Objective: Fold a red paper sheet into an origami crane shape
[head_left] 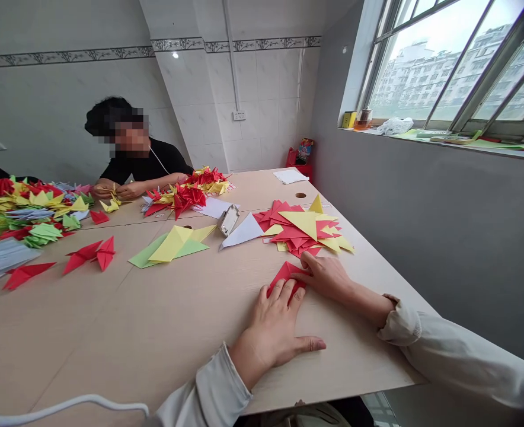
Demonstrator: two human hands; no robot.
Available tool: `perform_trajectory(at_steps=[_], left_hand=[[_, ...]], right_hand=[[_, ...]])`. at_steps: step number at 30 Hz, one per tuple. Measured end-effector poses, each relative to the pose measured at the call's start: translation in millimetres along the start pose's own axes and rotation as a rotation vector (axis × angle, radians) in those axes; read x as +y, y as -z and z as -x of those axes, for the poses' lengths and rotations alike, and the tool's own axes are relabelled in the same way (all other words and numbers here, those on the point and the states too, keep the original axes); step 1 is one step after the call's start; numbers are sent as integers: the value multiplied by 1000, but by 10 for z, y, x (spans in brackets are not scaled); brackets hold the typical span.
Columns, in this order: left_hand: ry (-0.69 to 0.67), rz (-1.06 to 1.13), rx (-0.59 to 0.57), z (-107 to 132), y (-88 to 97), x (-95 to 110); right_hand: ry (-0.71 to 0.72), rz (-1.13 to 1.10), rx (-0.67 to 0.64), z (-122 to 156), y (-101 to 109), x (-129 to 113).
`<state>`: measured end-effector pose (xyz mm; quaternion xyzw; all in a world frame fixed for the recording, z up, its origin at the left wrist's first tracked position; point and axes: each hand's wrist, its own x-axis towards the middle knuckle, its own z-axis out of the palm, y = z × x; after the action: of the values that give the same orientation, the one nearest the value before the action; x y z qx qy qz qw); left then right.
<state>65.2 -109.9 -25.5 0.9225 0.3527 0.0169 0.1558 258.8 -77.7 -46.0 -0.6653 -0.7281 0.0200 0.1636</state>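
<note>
At the far left of the frame, a heap of folded paper cranes (19, 210) in red, yellow and green sat on the wooden table (124, 332), apparently gathered there by colour-mixed batches, with a pale blue stack of paper (2, 258) just below it. Two red folded pieces (88, 255) lay apart from the heap, nearer you. Across the table at the upper left, a co-worker (131, 157) held a small yellow folded piece (109, 204) in both hands (117, 191), close to the table edge and beside a mound of red and yellow cranes (179, 198). In the middle of the frame, yellow sheets lay on a green sheet (173, 246), within easy reach, and a white paper triangle (242, 231) lay just beside a metal clip (229, 219). Right of these, a loose pile of red and yellow paper (302, 225) sat just above your hands. You had the red paper (286, 279) flat on the table at the lower middle of the frame. Your left hand (273, 323) lay palm down with its fingers open, the fingertips resting on the paper's lower edge. Your right hand (326, 276) came in from the right, also open, its fingers on the paper's right end. Neither hand pinched it; pressing from two sides appeared to keep it from sliding.
</note>
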Motion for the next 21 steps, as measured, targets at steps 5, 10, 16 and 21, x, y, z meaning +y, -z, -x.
perform_trajectory(at_steps=[5,10,16,21], left_hand=[[7,3,-38,19,-31,-8],[4,26,-68,39,28,9],[-53,65,-83,109,58,-35],[-49,113,-106,67,91,-202]], right_hand=[[72,-124,-1,145,42,75],[1,-161,-2,141,51,148],[82,-178,50,133,13,134],[360,-292,82,283,12,-124]])
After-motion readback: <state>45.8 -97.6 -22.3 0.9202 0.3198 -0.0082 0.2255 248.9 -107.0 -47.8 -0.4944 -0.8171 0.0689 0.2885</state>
